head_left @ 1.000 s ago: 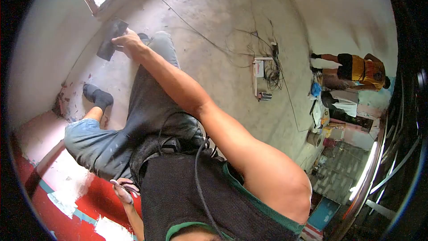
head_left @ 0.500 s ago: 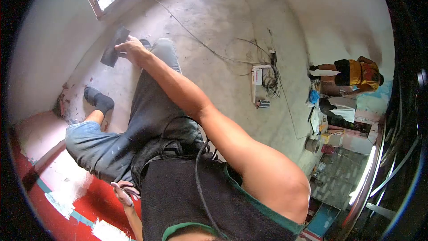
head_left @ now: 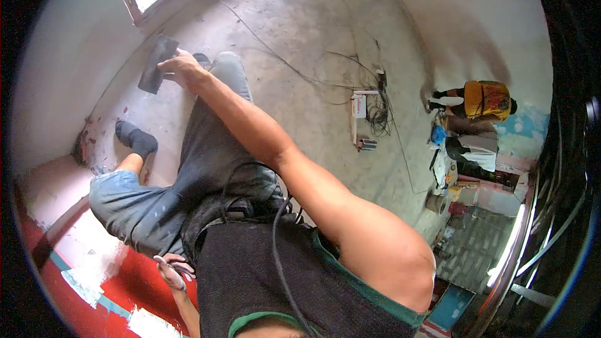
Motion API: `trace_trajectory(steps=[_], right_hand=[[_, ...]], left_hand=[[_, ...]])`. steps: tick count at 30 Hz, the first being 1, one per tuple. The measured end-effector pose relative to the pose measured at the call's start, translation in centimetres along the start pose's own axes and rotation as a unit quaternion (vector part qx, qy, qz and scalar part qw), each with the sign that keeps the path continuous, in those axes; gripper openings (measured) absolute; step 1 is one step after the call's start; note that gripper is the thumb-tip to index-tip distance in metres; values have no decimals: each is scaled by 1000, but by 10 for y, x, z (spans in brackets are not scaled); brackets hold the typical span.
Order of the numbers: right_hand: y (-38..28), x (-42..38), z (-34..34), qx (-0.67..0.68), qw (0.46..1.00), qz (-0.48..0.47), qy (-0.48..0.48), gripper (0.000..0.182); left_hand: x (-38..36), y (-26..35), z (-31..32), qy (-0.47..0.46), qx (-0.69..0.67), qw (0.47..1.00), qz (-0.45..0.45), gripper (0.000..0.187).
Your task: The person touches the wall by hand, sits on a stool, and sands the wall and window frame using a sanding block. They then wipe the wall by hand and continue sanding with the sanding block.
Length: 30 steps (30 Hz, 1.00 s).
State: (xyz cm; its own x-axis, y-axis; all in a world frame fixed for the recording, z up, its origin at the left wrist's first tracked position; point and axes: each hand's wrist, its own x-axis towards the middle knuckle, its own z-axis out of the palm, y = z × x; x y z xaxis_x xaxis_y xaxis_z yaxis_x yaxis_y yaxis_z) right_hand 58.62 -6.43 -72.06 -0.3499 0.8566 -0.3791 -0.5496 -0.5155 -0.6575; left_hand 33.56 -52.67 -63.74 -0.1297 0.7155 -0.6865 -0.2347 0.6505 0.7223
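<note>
My right hand (head_left: 183, 70) is closed on a dark rectangular plastering trowel (head_left: 154, 70), at the end of my outstretched right arm. The trowel's flat plate overlaps the foot of the pale left wall (head_left: 69, 81), and its handle is hidden by my fingers. Just beyond my wrist is my raised knee in dusty grey jeans (head_left: 228, 78). Down by my waist, my left hand (head_left: 173, 272) has its fingers loosely apart with nothing seen in them; whitish smears mark its skin. A red wall with white patches (head_left: 150, 324) lies beside it.
A cable (head_left: 275, 56) runs across the grey floor (head_left: 300, 112) to a coil of black wire (head_left: 379, 119) beside a small white box (head_left: 359, 106). Another person in a yellow shirt (head_left: 488, 101) bends at the far wall, near a bucket (head_left: 437, 204) and cluttered items. A window opening (head_left: 147, 0) is at upper left.
The other person has bent over further, and their arms are now hidden. My right hand and the trowel have shifted very slightly left; my left hand stays by my waist.
</note>
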Motion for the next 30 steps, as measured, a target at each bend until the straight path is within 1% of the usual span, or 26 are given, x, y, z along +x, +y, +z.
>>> trace_trajectory(steps=[1,2,3,4,5,6,7,8,9,10,11,13,15,16,17,19,21,22,23,24,25,26,27,29,30], right_hand=[[-2,-2,4,-1,1000,-2,1,37],[-1,2,2,-44,999,-1,27,36],[-1,7,-1,-24,998,43,41,30],[0,12,-6,-4,995,86,56,27],[5,13,-16,-95,992,78,4,26],[11,13,-26,-185,980,62,-45,38],[9,13,-21,-227,970,66,-47,38],[4,9,-13,-221,972,83,-6,45],[-1,4,-5,-199,973,105,49,55],[-7,-1,1,-175,973,118,96,67],[-1,6,-6,-135,979,77,129,66],[-2,7,-6,-72,991,63,97,50],[-4,7,-9,-135,989,43,39,38],[-3,6,-10,-120,991,43,31,36],[-2,7,-9,-105,993,40,24,34],[1,9,-7,-103,994,40,11,34],[0,4,-5,-99,994,33,9,35],[-1,3,-4,-109,993,35,36,29],[-1,1,-7,-83,995,45,38,27],[1,-1,-10,-58,996,57,37,24],[5,1,-11,-34,996,71,32,22],[9,3,-20,-9,993,110,37,16],[12,-3,-11,-36,994,104,26,14],[21,-19,14,-59,987,143,43,22],[33,-25,20,-62,989,130,15,24]], left_hand=[[2,-2,-1,-9,9,1000,2,82],[2,-4,-2,-8,17,1000,4,82],[-2,-6,-5,4,23,1000,8,81],[-3,-4,-8,-36,36,998,21,80],[-5,-2,-6,-13,32,999,-13,80],[-8,-1,-4,-10,26,1000,-15,82],[-7,-1,-6,-19,16,999,-35,83],[-8,-3,-5,-16,-4,999,-50,83],[-9,5,-1,-12,-13,998,-65,83],[-7,8,-1,-33,-6,998,-46,84],[-8,7,0,-34,-9,998,-52,85],[-9,8,0,-31,-20,997,-67,85],[-11,8,1,-35,-18,998,-57,85],[-10,8,1,-42,-20,998,-46,84],[-11,11,2,-42,-23,997,-57,85],[-11,11,2,-43,-27,998,-40,85],[-9,36,4,-84,-21,990,-110,84],[-6,53,1,-149,-6,981,-128,79],[-5,78,0,-192,109,970,-106,67],[2,99,1,-184,157,970,-4,59],[14,115,3,-169,202,960,99,51],[34,127,4,-152,153,966,141,48],[54,140,6,-133,104,969,182,45],[99,165,26,-21,154,971,180,48],[132,159,34,44,262,933,242,50]])
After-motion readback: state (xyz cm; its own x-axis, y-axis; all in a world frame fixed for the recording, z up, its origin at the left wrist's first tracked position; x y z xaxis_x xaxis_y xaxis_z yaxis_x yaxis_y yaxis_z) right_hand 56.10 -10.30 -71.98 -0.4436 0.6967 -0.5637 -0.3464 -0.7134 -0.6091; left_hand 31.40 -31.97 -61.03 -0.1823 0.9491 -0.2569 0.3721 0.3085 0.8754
